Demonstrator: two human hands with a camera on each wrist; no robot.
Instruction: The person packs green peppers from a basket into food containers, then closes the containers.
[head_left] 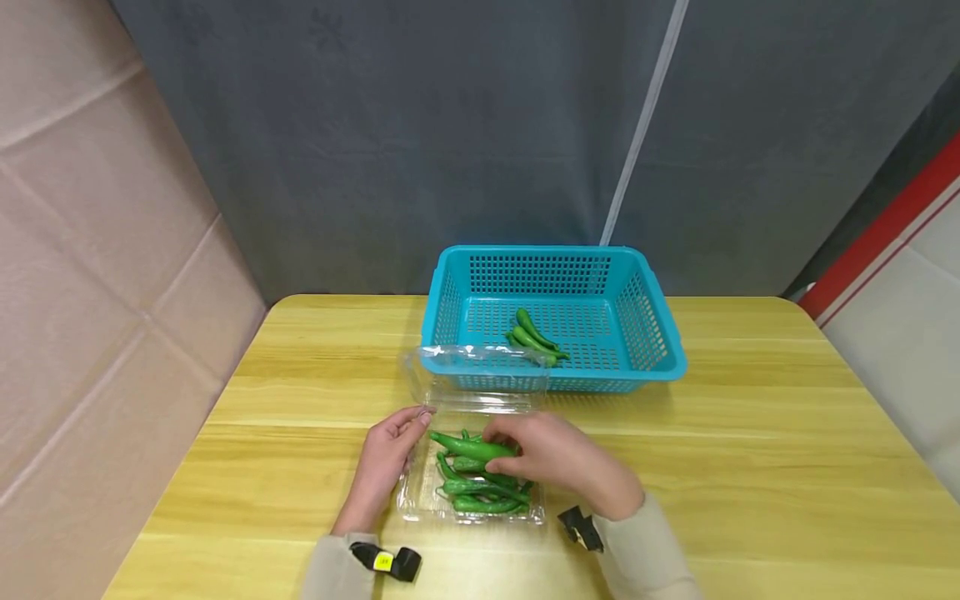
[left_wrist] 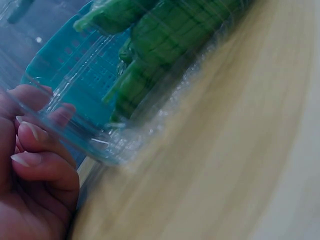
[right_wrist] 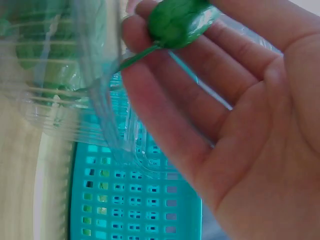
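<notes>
A clear plastic clamshell box (head_left: 408, 504) lies with its lid raised at the back, holding several green chili peppers (head_left: 480, 487). My left hand (head_left: 386, 454) pinches the box's left edge between thumb and fingers; the left wrist view shows those fingers (left_wrist: 45, 165) at the clear wall. Over the box, my right hand (head_left: 543, 454) holds one green chili pepper (head_left: 468, 447) between thumb and fingers. In the right wrist view that pepper's stem end (right_wrist: 175, 22) shows against the fingers.
A blue plastic basket (head_left: 652, 375) with perforated walls stands behind the box, several green peppers (head_left: 534, 337) in it. The raised lid (head_left: 480, 379) overlaps the basket's front left in the head view. Under everything is a wooden table (head_left: 750, 467), with a grey curtain (head_left: 420, 150) beyond.
</notes>
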